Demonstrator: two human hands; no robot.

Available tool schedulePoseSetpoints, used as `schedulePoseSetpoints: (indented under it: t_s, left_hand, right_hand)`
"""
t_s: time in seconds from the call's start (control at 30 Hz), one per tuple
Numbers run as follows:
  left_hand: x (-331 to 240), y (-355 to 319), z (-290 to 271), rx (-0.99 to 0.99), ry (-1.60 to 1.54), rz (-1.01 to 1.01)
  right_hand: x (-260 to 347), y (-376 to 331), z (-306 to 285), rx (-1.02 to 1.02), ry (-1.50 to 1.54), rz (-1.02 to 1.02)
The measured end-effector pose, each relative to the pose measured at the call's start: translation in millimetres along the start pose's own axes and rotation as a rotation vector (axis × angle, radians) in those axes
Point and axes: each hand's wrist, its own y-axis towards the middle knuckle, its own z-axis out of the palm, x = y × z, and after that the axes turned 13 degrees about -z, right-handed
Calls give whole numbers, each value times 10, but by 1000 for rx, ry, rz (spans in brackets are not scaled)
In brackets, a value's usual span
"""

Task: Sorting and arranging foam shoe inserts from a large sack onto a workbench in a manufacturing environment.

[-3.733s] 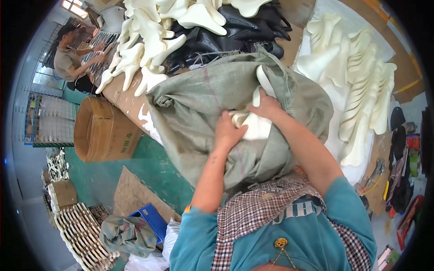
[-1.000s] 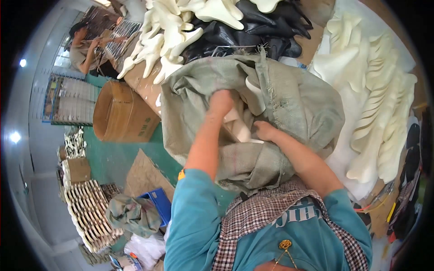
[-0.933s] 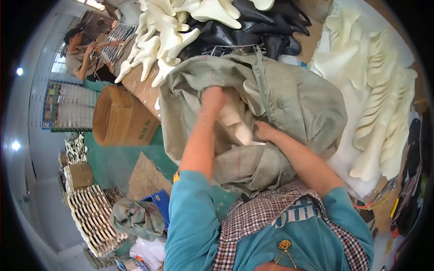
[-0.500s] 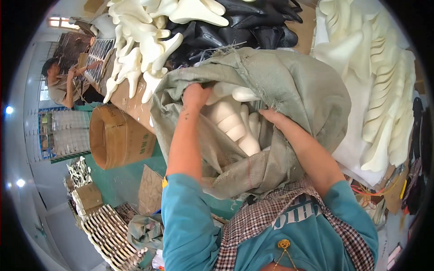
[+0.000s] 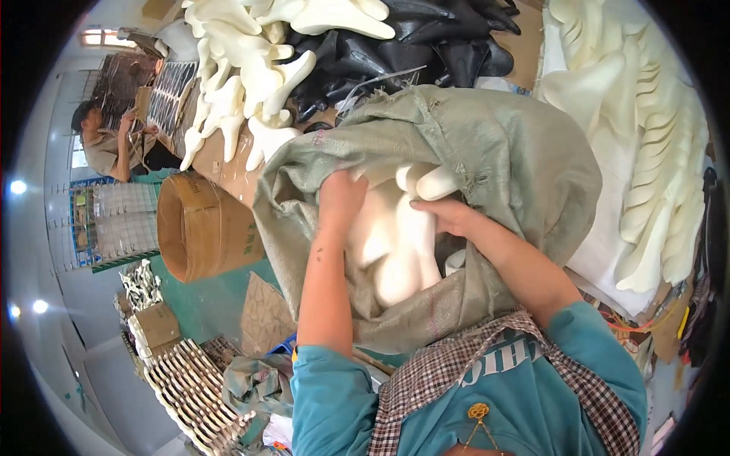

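Sack mouth now pulled wider than a second ago: left hand (image 5: 340, 204) grips the green woven sack (image 5: 502, 159) rim on the table (image 5: 228, 163), right hand (image 5: 449, 215) fingers curled around cream foam pieces (image 5: 395, 243) inside, now exposed.

You wear a teal short-sleeved top, its sleeves ending above the elbows so both forearms are bare down to your left hand (image 5: 340, 204) and right hand (image 5: 445, 216). Over the chest lies a brown-and-white checked collar or scarf, with pale lettering on the teal cloth beside it. A small golden ornament hangs at the front, low on your chest.
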Motion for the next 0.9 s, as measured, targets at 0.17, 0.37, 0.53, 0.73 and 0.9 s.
schedulePoseSetpoints:
  t_s: [0.17,0.37,0.53,0.73,0.9]
  left_hand:
    - [455,-179,186,53,-330,-61]
    - [909,-134,410,-23,-476,-148]
    - [697,-55,382,-24,-436,125]
    - [1269,317,262,4,-591,71]
    - [1339,292,227,-103,-450,98]
  right_hand:
    - [324,-172,586,370,-635,-374]
    - [-268,-285,999,426,-505,-543]
    - [-336,-442,1028,263,-485,-542]
    - [1259,-1771,921,405,-384,-1145]
    - [2340,-2702,5,-605,-110,-1613]
